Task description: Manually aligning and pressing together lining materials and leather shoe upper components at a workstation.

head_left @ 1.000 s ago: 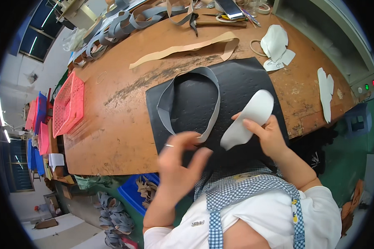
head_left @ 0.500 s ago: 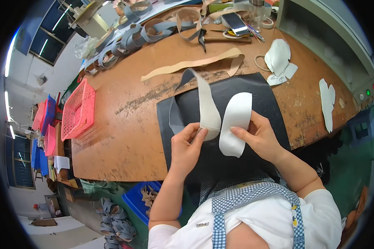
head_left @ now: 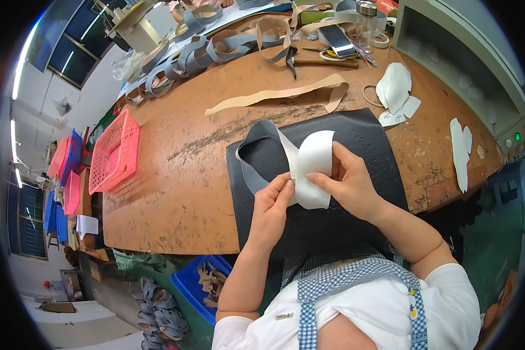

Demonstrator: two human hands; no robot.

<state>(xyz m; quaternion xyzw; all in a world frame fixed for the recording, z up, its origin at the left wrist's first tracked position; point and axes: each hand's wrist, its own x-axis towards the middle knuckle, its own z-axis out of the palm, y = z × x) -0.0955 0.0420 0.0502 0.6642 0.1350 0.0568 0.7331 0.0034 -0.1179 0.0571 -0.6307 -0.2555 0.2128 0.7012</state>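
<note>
A looped strap (head_left: 250, 173), grey on one face and pale on the other, stands in a ring over the black mat (head_left: 367, 137). Thumb and fingers of my left hand (head_left: 269, 211) pinch its pale end. My right hand (head_left: 356, 185) grips a curved white piece (head_left: 315, 157), thumb on the near face and fingers behind. The white piece lies against the strap's pale end and overlaps it beside my left fingertips. How far the strap runs behind it is hidden.
Beyond the mat lies a beige strip (head_left: 274, 95). White cut pieces (head_left: 394, 87) rest to the right. A pink basket (head_left: 114, 153) stands at the left edge. Several looped straps (head_left: 195, 58) and a phone (head_left: 337, 41) are at the back, a grey machine housing (head_left: 501, 99) at far right.
The white piece has moved left, from beside the strap to against its pale end. My hands have come closer together, and the strap's loop has tipped lower and opened wider.
</note>
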